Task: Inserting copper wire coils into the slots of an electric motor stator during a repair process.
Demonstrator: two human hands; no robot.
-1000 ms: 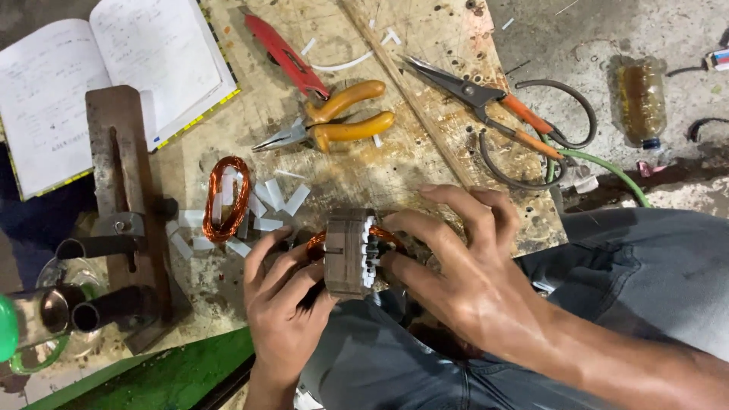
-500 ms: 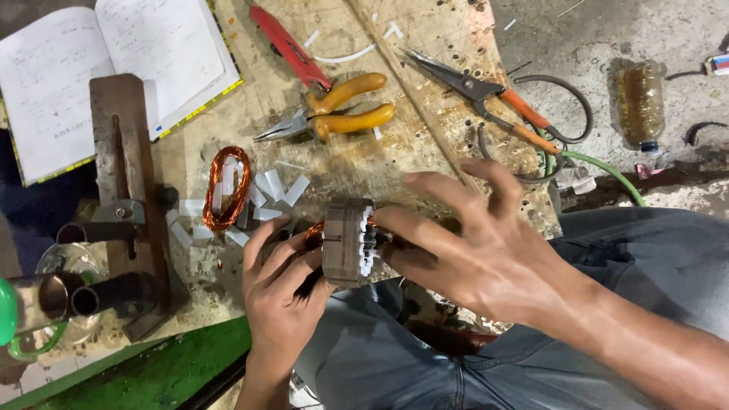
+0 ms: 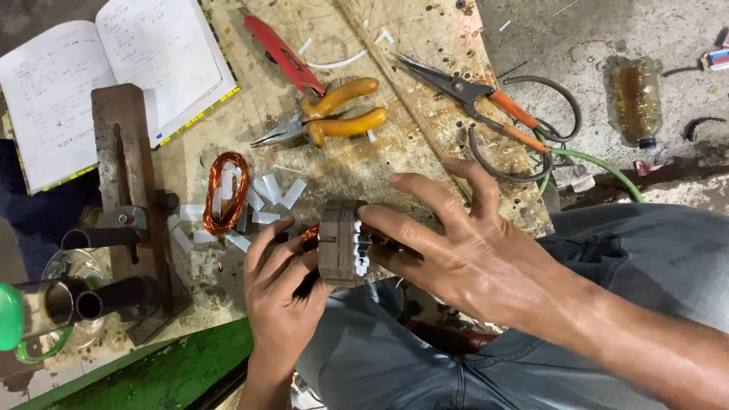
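We've got the motor core gripped in our left hand from below, right at the near edge of the counter, over our lap. Our right hand presses fingertips against its white-slotted face, fingers spread, not clenched. Just beyond sits a copper wire coil among white paper strips, with yellow-handled pliers farther toward the far edge.
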